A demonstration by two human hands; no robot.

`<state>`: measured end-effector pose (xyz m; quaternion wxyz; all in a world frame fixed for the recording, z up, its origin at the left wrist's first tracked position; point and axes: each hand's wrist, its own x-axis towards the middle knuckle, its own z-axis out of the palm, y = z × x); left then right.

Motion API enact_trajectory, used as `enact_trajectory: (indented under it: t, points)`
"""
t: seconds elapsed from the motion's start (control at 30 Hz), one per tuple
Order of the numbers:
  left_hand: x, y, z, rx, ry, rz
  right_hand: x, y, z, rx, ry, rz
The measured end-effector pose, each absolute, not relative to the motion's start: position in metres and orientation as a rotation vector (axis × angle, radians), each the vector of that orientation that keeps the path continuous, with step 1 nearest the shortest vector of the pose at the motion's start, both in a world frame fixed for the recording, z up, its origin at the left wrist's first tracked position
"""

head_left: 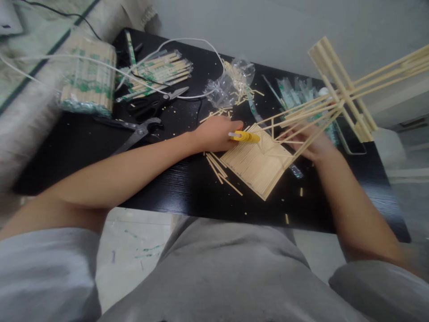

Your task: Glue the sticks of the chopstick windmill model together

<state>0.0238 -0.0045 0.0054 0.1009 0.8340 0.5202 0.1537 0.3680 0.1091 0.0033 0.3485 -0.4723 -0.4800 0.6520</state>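
Observation:
My left hand (216,133) is closed round a yellow glue tool (244,136), its tip resting on a flat panel of glued wooden sticks (256,163) on the black table (174,188). My right hand (317,145) lies at the panel's far right corner, fingers curled on the thin sticks of a wooden frame (338,96) that rises up and to the right. Short cut sticks (217,167) lie by the panel's left edge.
Black scissors (152,105) and pliers (136,134) lie left of my left hand. Wrapped chopstick bundles (89,76) and loose packs (161,69) sit at the back left, with a white cable (187,42). Clear plastic wrappers (231,82) lie behind the panel.

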Motion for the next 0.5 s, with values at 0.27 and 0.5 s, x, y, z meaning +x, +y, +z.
enact_trajectory:
  t: [0.27, 0.5]
  points:
    - [0.024, -0.003, 0.003, 2.488, 1.524, 0.475, 0.372, 0.111, 0.001, -1.24, -1.259, 1.686]
    - [0.024, -0.004, 0.004, 2.478, 1.522, 0.474, 0.383, 0.123, -0.005, -1.199, -1.303, 1.715]
